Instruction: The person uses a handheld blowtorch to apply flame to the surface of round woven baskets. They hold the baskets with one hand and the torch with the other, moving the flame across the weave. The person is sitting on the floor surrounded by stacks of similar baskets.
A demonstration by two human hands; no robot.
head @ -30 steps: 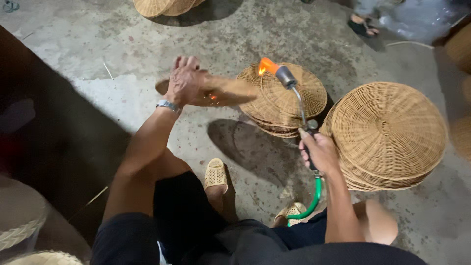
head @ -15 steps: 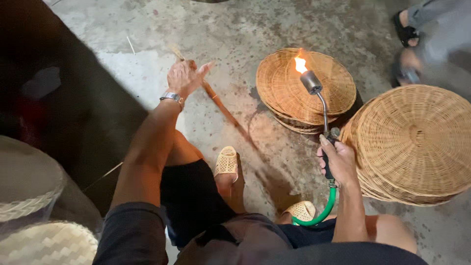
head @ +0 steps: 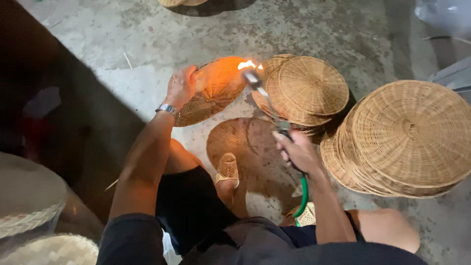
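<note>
Left hand (head: 180,88) is gripping the rim of a round woven tray (head: 212,91), holding it tilted up off the floor, fingers clamped on its left edge. Right hand (head: 297,153) is wrapped tight around the handle of a gas torch (head: 267,100), green hose (head: 304,196) trailing down toward the lap. Flame (head: 249,64) is burning at the nozzle, right against the tray's upper right face, which is glowing orange.

Change from half a second ago: the left hand was holding only a thin stick and the flame was standing over the stack; now the stick is gone from view and a tray is up in that hand with the flame on it. Judging by this, singeing of this tray is just starting.

Small stack of trays (head: 309,91) is sitting just right of the held tray, behind the torch. Bigger stack (head: 407,140) is sitting at the right. Concrete floor (head: 147,44) is carrying everything. Woven sandal (head: 227,169) is showing on the near foot, below the tray's shadow.
</note>
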